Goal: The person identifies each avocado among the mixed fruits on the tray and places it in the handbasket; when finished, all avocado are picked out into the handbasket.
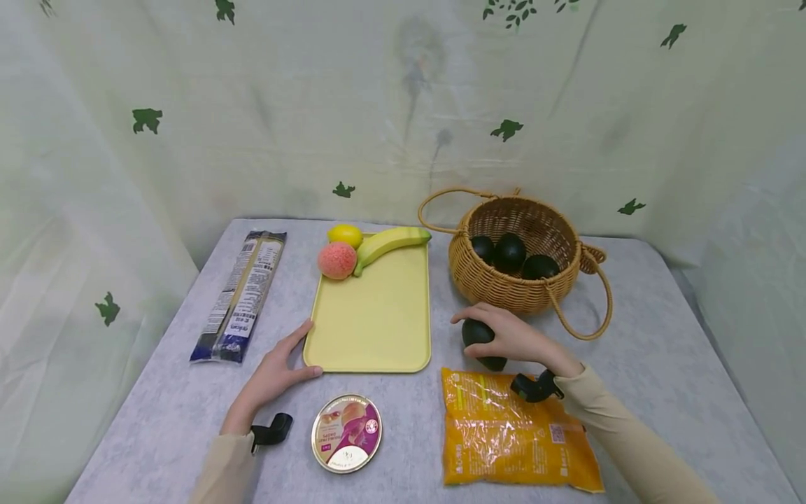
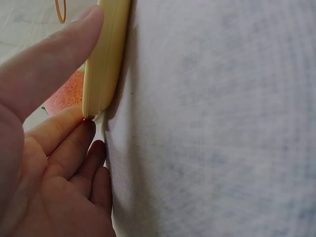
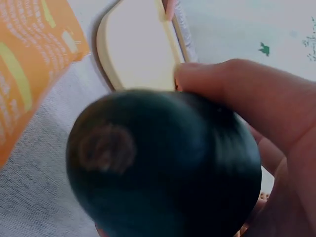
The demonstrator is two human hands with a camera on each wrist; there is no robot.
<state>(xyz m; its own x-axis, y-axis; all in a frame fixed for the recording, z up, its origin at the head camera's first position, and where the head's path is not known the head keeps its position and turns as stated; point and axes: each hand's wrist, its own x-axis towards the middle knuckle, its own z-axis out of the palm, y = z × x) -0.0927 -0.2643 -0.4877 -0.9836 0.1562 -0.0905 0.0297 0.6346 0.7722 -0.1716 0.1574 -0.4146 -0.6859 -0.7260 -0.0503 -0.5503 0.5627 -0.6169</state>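
Observation:
My right hand (image 1: pixel 510 336) grips a dark green avocado (image 1: pixel 477 336) between thumb and fingers, just in front of the wicker basket (image 1: pixel 485 287). Up close in the right wrist view, the avocado (image 3: pixel 158 163) shows a brown stem scar. Whether it touches the table is unclear. Several dark avocados (image 1: pixel 510 252) lie in the basket. At the near left corner of a yellow tray (image 1: pixel 371 322), my left hand (image 1: pixel 277 367) touches the rim with extended thumb and fingers. On the tray's far end are a lemon (image 1: pixel 345 236), a pinkish peach (image 1: pixel 336 260) and a banana (image 1: pixel 390 245).
A long pack of what looks like noodles (image 1: pixel 242 297) lies left of the tray. Nearest me are a round tin (image 1: pixel 346 434) and an orange plastic bag (image 1: pixel 516 437), the latter under my right wrist. The basket's handles (image 1: pixel 595 329) stick out either side. A curtain (image 1: pixel 315 105) hangs behind.

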